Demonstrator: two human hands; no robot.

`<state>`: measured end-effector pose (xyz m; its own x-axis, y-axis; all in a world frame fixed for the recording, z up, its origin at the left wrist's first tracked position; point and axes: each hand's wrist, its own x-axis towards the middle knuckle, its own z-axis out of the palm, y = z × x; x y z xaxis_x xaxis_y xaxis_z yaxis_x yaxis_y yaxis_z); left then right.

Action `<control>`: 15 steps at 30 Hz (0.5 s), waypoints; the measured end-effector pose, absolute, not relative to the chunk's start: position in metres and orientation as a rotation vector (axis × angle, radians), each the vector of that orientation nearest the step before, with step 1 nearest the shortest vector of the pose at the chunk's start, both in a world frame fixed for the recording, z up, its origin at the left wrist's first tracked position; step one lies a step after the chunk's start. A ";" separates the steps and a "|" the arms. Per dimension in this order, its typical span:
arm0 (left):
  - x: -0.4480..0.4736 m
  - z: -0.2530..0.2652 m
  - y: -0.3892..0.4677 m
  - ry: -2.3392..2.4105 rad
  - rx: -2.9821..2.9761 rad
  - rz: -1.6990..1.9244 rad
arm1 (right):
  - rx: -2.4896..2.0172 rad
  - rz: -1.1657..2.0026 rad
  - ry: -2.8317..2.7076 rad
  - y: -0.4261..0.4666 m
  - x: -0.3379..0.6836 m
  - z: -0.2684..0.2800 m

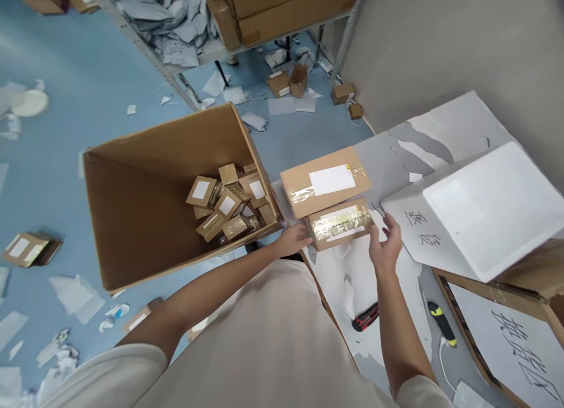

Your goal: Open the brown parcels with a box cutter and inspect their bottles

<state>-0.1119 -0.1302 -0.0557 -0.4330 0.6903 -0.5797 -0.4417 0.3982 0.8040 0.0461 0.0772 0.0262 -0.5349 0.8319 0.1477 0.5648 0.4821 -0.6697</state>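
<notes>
Taped box between the fingers: left hand curled at its left end, clamping unclear; right hand by its right end, fingers apart. Even pressure at both ends should steady it.

Bright glare on the nearer box

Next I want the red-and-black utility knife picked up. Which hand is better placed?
Right, I'd judge. The open right hand is nearer the red-and-black utility knife, which lies beside the right forearm; the left hand is at the opposite end of the nearer brown cardboard box.
</notes>
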 end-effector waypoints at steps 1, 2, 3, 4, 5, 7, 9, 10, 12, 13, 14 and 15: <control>-0.121 -0.055 -0.137 1.550 0.215 1.310 | -1.066 0.763 -2.259 0.068 0.034 0.036; -0.131 -0.054 -0.145 1.545 0.200 1.334 | -0.952 0.757 -2.289 0.058 0.019 0.046; -0.143 -0.053 -0.154 1.550 0.186 1.359 | -0.832 0.769 -2.342 0.047 0.000 0.056; -0.155 -0.053 -0.166 1.567 0.169 1.382 | -0.710 0.799 -2.417 0.034 -0.021 0.065; -0.169 -0.053 -0.179 1.592 0.153 1.399 | -0.586 0.842 -2.517 0.019 -0.045 0.072; -0.198 -0.057 -0.211 1.667 0.116 1.416 | -0.332 0.922 -2.795 -0.013 -0.096 0.077; -0.228 -0.070 -0.251 1.764 0.056 1.413 | -0.090 0.913 -3.129 -0.049 -0.148 0.068; -0.242 -0.080 -0.273 1.810 0.011 1.398 | 0.015 0.880 -3.281 -0.068 -0.173 0.057; -0.269 -0.109 -0.319 1.902 -0.129 1.331 | 0.147 0.848 -3.497 -0.103 -0.221 0.021; -0.281 -0.128 -0.344 1.938 -0.212 1.282 | 0.174 0.875 -3.568 -0.119 -0.243 -0.003; -0.293 -0.150 -0.368 1.961 -0.292 1.232 | 0.173 0.930 -3.624 -0.134 -0.265 -0.031; -0.303 -0.175 -0.392 1.975 -0.361 1.189 | 0.118 1.009 -3.674 -0.146 -0.285 -0.063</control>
